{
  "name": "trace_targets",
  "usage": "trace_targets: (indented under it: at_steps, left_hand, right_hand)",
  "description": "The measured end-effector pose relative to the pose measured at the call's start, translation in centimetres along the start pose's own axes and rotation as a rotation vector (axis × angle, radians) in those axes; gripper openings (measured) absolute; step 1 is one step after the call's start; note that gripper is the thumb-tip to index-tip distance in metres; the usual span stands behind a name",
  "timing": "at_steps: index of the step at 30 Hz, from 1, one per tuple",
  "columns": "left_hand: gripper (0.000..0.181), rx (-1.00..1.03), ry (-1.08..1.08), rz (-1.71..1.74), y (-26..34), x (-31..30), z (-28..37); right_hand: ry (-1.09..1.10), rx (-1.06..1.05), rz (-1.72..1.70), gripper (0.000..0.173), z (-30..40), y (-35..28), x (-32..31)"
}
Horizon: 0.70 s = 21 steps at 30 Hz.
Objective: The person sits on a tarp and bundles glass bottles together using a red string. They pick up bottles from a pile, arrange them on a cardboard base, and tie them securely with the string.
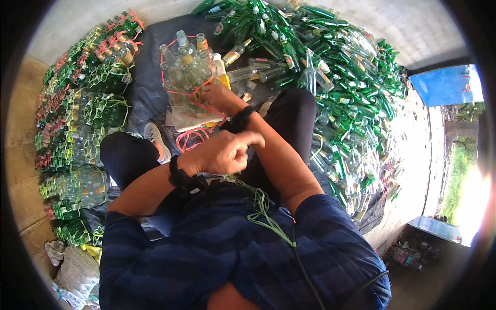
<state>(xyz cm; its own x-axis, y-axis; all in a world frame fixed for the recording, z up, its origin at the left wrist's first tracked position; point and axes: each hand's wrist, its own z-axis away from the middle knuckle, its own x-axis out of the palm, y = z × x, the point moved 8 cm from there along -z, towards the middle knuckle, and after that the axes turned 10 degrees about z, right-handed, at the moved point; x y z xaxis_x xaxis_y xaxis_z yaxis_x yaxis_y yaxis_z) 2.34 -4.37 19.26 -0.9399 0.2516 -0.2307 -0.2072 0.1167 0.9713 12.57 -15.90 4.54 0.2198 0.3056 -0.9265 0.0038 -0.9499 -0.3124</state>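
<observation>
Clear glass bottles [186, 71] stand upright in a cluster on a pale block [193, 119], with a pink cord [176, 92] looped around them near their necks. My right hand [217, 97] is at the cluster's near right side, its fingers closed on the cord. A strand runs from there towards my right wrist. Nearer to me, my left hand [221, 153] is raised with most fingers curled and one stretched out to the right; whether it holds cord is hidden. A loose pink cord coil [190, 139] lies just beyond it. Green twine [263, 209] hangs over my shirt.
Loose green and clear bottles [348, 89] form a large heap from the back to the right. Corded bottle bundles [83, 112] are stacked along the left wall. A clear bottle [309, 75] lies by my right knee. Woven sacks [77, 275] sit at lower left.
</observation>
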Motion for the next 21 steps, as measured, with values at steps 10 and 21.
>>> trace_targets:
  at_steps: [10,21]
  left_hand:
    - [0.059,-0.082,-0.125,0.031,-1.3,0.7,-0.2]
    - [0.056,-0.074,-0.014,-0.005,-1.3,-2.2,-0.9]
  right_hand:
    - [-0.033,0.037,0.03,0.016,-0.2,-0.6,-0.7]
    - [-0.093,0.213,-0.209,0.023,0.2,-0.1,-0.8]
